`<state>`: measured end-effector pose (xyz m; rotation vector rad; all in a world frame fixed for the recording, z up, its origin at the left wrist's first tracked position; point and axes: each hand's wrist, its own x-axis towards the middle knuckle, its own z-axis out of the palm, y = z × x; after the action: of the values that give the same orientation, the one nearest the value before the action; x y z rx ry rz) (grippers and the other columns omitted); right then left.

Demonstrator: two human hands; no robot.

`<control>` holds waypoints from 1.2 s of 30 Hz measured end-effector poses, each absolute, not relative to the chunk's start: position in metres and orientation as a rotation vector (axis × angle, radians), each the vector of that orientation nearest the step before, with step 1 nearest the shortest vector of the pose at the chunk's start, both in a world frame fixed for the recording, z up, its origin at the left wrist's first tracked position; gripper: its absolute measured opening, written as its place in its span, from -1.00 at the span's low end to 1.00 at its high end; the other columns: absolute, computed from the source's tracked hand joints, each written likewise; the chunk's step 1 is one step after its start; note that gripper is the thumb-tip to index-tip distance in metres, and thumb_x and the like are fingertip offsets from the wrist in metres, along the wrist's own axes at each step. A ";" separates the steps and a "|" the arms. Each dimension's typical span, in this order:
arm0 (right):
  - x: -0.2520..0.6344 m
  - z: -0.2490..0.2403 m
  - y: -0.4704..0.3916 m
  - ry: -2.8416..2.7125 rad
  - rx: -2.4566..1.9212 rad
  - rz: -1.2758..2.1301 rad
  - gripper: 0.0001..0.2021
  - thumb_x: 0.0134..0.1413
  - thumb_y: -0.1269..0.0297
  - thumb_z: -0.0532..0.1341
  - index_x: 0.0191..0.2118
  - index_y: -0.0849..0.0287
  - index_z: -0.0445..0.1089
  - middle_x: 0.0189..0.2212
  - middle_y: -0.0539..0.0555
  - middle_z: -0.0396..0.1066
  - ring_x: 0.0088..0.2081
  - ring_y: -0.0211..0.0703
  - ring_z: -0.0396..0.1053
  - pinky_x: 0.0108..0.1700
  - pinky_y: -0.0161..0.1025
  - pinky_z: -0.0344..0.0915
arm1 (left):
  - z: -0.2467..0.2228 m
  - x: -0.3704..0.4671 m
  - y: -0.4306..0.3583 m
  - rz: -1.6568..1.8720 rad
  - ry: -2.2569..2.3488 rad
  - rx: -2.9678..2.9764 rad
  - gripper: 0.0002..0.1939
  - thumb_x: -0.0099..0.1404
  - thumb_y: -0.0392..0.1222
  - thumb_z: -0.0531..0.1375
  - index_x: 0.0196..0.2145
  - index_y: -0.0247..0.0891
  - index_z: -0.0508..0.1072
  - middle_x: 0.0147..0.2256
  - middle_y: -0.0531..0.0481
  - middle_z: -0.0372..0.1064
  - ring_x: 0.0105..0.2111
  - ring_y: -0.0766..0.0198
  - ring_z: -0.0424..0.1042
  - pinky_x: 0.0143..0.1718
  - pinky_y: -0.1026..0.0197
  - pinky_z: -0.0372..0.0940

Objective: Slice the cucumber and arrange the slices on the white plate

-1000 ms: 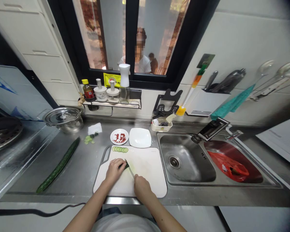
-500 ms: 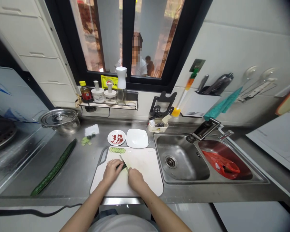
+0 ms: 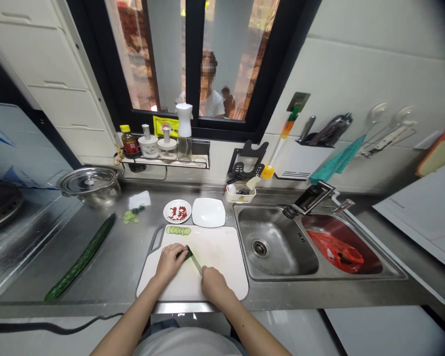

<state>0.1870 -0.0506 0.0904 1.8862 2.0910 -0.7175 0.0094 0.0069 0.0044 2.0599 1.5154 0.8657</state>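
Note:
My left hand [image 3: 170, 262] is closed over a piece of dark green cucumber [image 3: 184, 254] on the white cutting board [image 3: 222, 252]. A knife [image 3: 196, 261] is gripped in my right hand [image 3: 213, 284], its blade slanting up and left with the tip at the cucumber piece. Several thin cucumber slices [image 3: 178, 230] lie in a row near the board's upper left edge. Behind the board are a round plate [image 3: 167, 213] with red pieces and a white square plate [image 3: 208, 212]. My left hand hides part of the cucumber piece.
A whole cucumber [image 3: 82, 262] and some peelings [image 3: 131, 216] lie on the counter at left, before a lidded pot [image 3: 92, 185]. To the right is a double sink [image 3: 282, 242] with a red bag [image 3: 337, 252]. A person is visible at the window.
My right hand has moved slightly right and down with the knife, and the blade tip now sits lower, beside the cucumber piece. My left hand stays over the piece.

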 end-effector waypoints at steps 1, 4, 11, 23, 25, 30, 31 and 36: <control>0.189 0.090 -0.054 2.094 1.891 -0.727 -0.66 0.08 0.61 0.01 -0.08 0.29 0.39 -0.21 0.27 0.47 -0.13 -0.06 0.44 -0.20 -0.26 0.26 | 0.005 0.010 0.007 0.866 1.520 2.056 -0.71 0.32 -0.02 0.06 -0.33 -0.17 0.53 -0.31 -0.06 0.51 -0.25 0.16 0.44 -0.19 0.13 0.26; 0.195 0.090 -0.062 2.100 1.903 -0.743 -0.66 0.08 0.61 0.00 -0.09 0.29 0.40 -0.22 0.27 0.47 -0.15 -0.05 0.44 -0.22 -0.26 0.24 | 0.006 0.010 0.006 0.861 1.527 2.044 -0.71 0.32 -0.02 0.07 -0.33 -0.17 0.54 -0.31 -0.05 0.51 -0.25 0.16 0.44 -0.19 0.13 0.26; 0.205 0.095 -0.068 2.085 1.908 -0.771 -0.68 0.10 0.56 0.01 -0.10 0.29 0.42 -0.20 0.29 0.47 -0.15 -0.03 0.44 -0.21 -0.25 0.26 | 0.008 0.009 0.008 0.859 1.524 2.006 -0.72 0.31 -0.03 0.08 -0.37 -0.18 0.53 -0.31 -0.02 0.51 -0.26 0.18 0.45 -0.18 0.14 0.27; 0.231 0.109 -0.057 2.146 1.922 -0.546 -0.66 0.18 0.53 -0.04 -0.08 0.19 0.41 -0.26 0.22 0.46 -0.18 -0.07 0.43 -0.24 -0.28 0.18 | 0.021 0.002 0.006 0.963 1.624 1.851 -0.70 0.28 0.02 0.10 -0.28 -0.19 0.53 -0.22 -0.08 0.51 -0.18 0.11 0.45 -0.09 0.07 0.28; 0.237 0.110 -0.050 2.172 1.950 -0.453 -0.65 0.21 0.49 -0.03 -0.02 0.12 0.39 -0.22 0.19 0.43 -0.22 -0.10 0.42 -0.26 -0.28 0.16 | 0.030 0.001 0.009 1.018 1.655 1.770 -0.68 0.28 0.04 0.09 -0.24 -0.19 0.53 -0.19 -0.08 0.50 -0.17 0.12 0.45 -0.09 0.07 0.29; 0.247 0.113 -0.037 2.328 1.994 -0.167 -0.64 0.24 0.39 0.03 0.10 -0.02 0.33 -0.12 0.18 0.34 -0.18 -0.10 0.32 -0.17 -0.23 0.09 | 0.055 0.002 0.021 1.116 1.581 1.520 -0.61 0.26 0.09 0.09 -0.17 -0.22 0.51 -0.15 -0.07 0.51 -0.15 0.14 0.44 -0.10 0.12 0.32; 0.248 0.113 -0.036 2.355 1.997 -0.112 -0.62 0.24 0.40 0.03 0.12 -0.02 0.32 -0.09 0.18 0.33 -0.17 -0.09 0.29 -0.15 -0.21 0.07 | 0.058 0.003 0.023 1.107 1.542 1.507 -0.60 0.26 0.10 0.09 -0.18 -0.24 0.52 -0.15 -0.08 0.51 -0.14 0.13 0.44 -0.10 0.12 0.33; 0.249 0.107 -0.037 2.450 2.004 0.038 -0.55 0.22 0.46 0.02 0.17 -0.04 0.28 -0.05 0.19 0.29 -0.16 -0.06 0.22 -0.13 -0.17 0.04 | 0.069 0.008 0.024 0.958 1.373 1.579 -0.57 0.19 0.10 0.17 -0.12 -0.23 0.53 -0.10 -0.09 0.50 -0.10 0.12 0.43 -0.04 0.10 0.32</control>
<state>0.2491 -0.0366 0.1066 2.0040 2.4504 0.0377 0.0082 0.0240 0.0685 1.5789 1.3734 0.9577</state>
